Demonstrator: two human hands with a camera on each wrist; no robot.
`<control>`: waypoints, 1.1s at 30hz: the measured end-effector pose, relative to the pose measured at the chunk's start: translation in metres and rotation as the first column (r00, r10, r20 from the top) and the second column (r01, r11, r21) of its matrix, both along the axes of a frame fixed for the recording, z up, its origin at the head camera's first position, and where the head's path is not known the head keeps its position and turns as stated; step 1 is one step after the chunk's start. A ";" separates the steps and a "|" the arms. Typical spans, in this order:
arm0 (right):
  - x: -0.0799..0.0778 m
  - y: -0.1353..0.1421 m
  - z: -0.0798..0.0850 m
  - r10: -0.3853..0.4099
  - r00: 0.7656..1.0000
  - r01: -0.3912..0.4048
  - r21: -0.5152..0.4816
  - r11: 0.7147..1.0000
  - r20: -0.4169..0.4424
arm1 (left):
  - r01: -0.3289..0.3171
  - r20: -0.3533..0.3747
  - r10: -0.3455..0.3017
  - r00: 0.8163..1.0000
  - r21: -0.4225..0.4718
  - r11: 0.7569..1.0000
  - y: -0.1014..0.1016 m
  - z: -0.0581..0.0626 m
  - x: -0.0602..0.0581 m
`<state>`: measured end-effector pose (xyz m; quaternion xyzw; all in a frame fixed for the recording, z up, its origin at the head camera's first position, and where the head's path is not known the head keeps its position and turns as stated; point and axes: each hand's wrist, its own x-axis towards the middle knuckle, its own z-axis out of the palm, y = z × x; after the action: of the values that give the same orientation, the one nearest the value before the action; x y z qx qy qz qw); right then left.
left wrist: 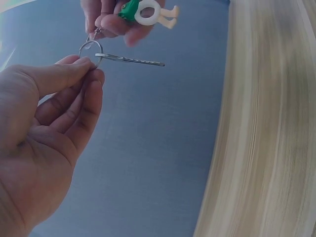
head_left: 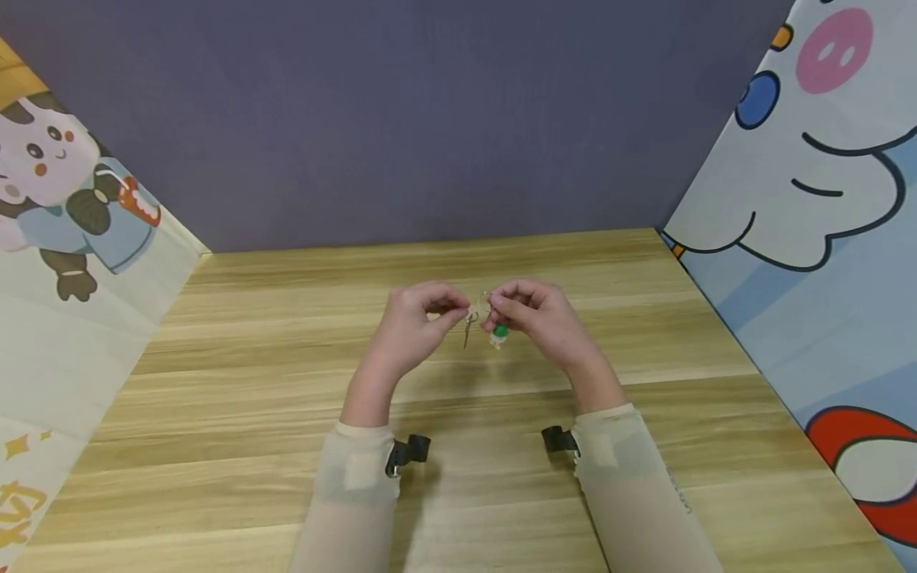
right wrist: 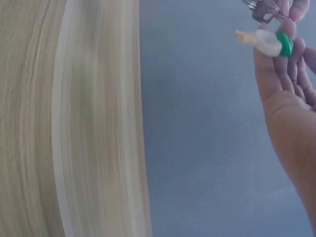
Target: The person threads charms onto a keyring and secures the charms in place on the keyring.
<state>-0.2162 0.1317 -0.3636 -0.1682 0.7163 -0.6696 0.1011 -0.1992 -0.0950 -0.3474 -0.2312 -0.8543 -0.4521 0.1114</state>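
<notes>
My left hand (head_left: 419, 330) pinches a metal key ring (left wrist: 80, 52) between thumb and index finger. A silver key (left wrist: 131, 59) hangs from that ring, pointing down in the head view. Close beside it, my right hand (head_left: 537, 317) holds the keychain by the short chain (left wrist: 94, 34) linked to the ring, its fingers curled. The keychain's figure charm (right wrist: 269, 44), with a green top, a white ring-shaped body and pale legs, dangles below the right fingers. The fingertips partly hide the chain.
Both hands are raised over a wood-grain table (head_left: 473, 493). A plain dark wall (head_left: 430, 119) stands behind it, with cartoon-printed panels at the left (head_left: 72, 350) and right (head_left: 759, 318). Each sleeved wrist carries a small black camera mount (head_left: 408, 452).
</notes>
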 end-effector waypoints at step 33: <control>0.000 -0.002 -0.009 -0.005 0.998 0.011 0.094 0.995 -0.065 | 0.031 -0.036 -0.031 0.999 0.020 0.999 0.002 -0.002 0.002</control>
<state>-0.2159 0.1297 -0.3724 -0.1822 0.7508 -0.6295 0.0829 -0.1974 -0.0933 -0.3496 -0.2513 -0.8437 -0.4584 0.1220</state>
